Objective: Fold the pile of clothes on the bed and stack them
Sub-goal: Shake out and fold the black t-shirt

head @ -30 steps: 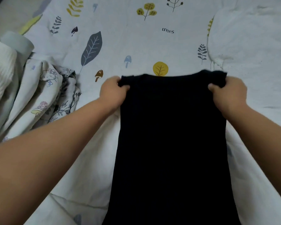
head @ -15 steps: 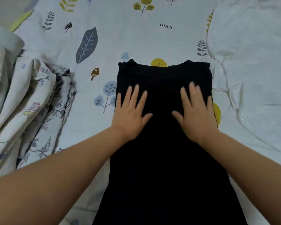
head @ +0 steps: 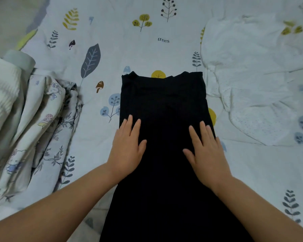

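A long black garment (head: 163, 102) lies flat on the bed, folded into a narrow strip that runs from the middle of the view down past the bottom edge. My left hand (head: 127, 149) rests palm down on its left side, fingers spread. My right hand (head: 205, 151) lies flat on its right side, fingers apart. Neither hand grips the cloth. A pile of patterned and white clothes (head: 38, 123) is heaped at the left. A white garment (head: 255, 88) lies crumpled at the right.
The bed sheet (head: 115, 49) is white with printed leaves, trees and mushrooms. A ribbed white cloth (head: 2, 95) sits at the far left edge, beside the pile.
My hands let go of the garment's top corners, laid it down flat, and have slid down its surface towards me with open palms.
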`<action>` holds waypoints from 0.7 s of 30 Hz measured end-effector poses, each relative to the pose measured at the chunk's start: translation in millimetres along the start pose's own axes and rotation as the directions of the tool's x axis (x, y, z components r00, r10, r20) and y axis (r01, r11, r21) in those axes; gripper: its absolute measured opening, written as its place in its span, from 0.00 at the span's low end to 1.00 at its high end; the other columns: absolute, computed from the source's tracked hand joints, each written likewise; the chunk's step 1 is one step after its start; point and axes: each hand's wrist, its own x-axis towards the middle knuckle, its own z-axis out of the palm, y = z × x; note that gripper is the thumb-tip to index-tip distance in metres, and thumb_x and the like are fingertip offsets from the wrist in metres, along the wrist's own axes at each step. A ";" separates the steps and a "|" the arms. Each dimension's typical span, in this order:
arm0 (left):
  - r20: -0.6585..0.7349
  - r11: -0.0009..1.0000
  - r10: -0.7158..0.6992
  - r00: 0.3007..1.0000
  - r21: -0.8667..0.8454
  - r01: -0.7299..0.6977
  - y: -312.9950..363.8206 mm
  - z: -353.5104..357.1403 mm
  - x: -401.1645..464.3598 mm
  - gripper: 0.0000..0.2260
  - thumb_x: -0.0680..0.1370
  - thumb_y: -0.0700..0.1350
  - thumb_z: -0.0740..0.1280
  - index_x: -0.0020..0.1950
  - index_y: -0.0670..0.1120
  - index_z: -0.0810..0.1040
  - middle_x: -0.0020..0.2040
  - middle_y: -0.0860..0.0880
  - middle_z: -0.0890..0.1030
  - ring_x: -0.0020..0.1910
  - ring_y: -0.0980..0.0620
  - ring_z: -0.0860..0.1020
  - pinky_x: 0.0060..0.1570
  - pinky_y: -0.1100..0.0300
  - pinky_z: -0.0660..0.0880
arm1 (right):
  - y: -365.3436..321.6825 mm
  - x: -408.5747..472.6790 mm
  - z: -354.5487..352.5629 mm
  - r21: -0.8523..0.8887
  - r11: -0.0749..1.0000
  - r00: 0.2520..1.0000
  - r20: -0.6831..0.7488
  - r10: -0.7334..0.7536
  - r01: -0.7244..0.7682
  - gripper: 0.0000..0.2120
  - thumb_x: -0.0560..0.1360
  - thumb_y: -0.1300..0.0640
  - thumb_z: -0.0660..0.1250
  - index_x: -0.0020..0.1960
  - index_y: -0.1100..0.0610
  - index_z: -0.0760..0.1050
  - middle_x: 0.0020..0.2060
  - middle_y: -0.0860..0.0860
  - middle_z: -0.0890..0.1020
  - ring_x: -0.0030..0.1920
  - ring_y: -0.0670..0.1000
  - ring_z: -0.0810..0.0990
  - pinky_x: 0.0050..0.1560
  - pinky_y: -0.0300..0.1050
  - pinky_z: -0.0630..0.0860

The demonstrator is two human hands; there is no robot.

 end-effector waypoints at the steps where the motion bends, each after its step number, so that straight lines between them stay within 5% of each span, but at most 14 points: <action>1: 0.008 1.000 -0.011 1.000 -0.007 0.011 -1.3 -0.1 -13.9 0.28 0.81 0.50 0.58 0.77 0.47 0.50 0.78 0.46 0.46 0.77 0.47 0.46 0.72 0.57 0.46 | 2.6 -16.1 2.7 -0.001 1.000 1.000 0.018 0.026 -0.026 0.31 0.80 0.43 0.50 0.77 0.51 0.42 0.76 0.55 0.41 0.76 0.54 0.40 0.74 0.52 0.44; 6: 0.077 0.997 -0.077 0.994 -0.024 0.079 -6.4 8.8 -75.5 0.30 0.80 0.46 0.60 0.77 0.43 0.48 0.77 0.43 0.45 0.76 0.47 0.47 0.71 0.63 0.42 | 16.7 -87.9 14.5 0.038 0.976 0.972 0.110 0.207 -0.212 0.31 0.80 0.45 0.51 0.77 0.50 0.40 0.76 0.55 0.40 0.76 0.55 0.40 0.74 0.52 0.47; 8: 0.109 0.975 -0.168 0.980 -0.129 0.181 -6.0 9.7 -93.4 0.31 0.77 0.42 0.64 0.76 0.40 0.53 0.75 0.39 0.56 0.75 0.44 0.55 0.73 0.58 0.50 | 21.5 -110.0 14.4 0.068 0.958 0.952 0.152 0.264 -0.277 0.31 0.80 0.48 0.54 0.77 0.52 0.43 0.76 0.56 0.41 0.76 0.55 0.43 0.74 0.50 0.52; 10: 0.079 0.911 -0.281 0.956 -0.291 0.292 -5.7 9.7 -109.0 0.26 0.74 0.37 0.67 0.70 0.37 0.62 0.66 0.38 0.70 0.66 0.41 0.68 0.67 0.52 0.64 | 25.3 -128.6 12.4 0.118 0.935 0.933 0.185 0.310 -0.334 0.32 0.79 0.50 0.58 0.77 0.53 0.44 0.75 0.57 0.49 0.74 0.55 0.53 0.71 0.48 0.61; 13: 0.126 0.793 -0.454 0.882 -0.394 0.464 -4.3 10.1 -130.1 0.27 0.75 0.37 0.66 0.72 0.38 0.61 0.66 0.40 0.72 0.64 0.43 0.72 0.63 0.54 0.67 | 30.1 -147.1 11.3 0.200 0.899 0.917 0.172 0.359 -0.389 0.35 0.76 0.55 0.63 0.76 0.53 0.47 0.65 0.55 0.67 0.62 0.53 0.69 0.59 0.46 0.71; 17: 0.137 0.793 -0.493 0.859 -0.335 0.509 -7.1 16.8 -155.9 0.16 0.76 0.39 0.67 0.63 0.40 0.71 0.56 0.42 0.79 0.54 0.43 0.77 0.48 0.58 0.69 | 36.9 -160.3 10.8 0.333 0.809 0.875 0.215 0.435 -0.484 0.24 0.74 0.58 0.65 0.68 0.55 0.62 0.54 0.55 0.76 0.52 0.55 0.76 0.53 0.48 0.73; 21: 0.116 0.786 -0.532 0.839 -0.300 0.540 -10.1 23.8 -182.7 0.11 0.76 0.41 0.67 0.57 0.40 0.75 0.50 0.43 0.81 0.47 0.46 0.77 0.43 0.59 0.66 | 46.3 -175.9 15.7 0.401 0.754 0.854 0.258 0.451 -0.520 0.17 0.74 0.61 0.65 0.61 0.58 0.67 0.50 0.57 0.80 0.48 0.57 0.78 0.45 0.46 0.72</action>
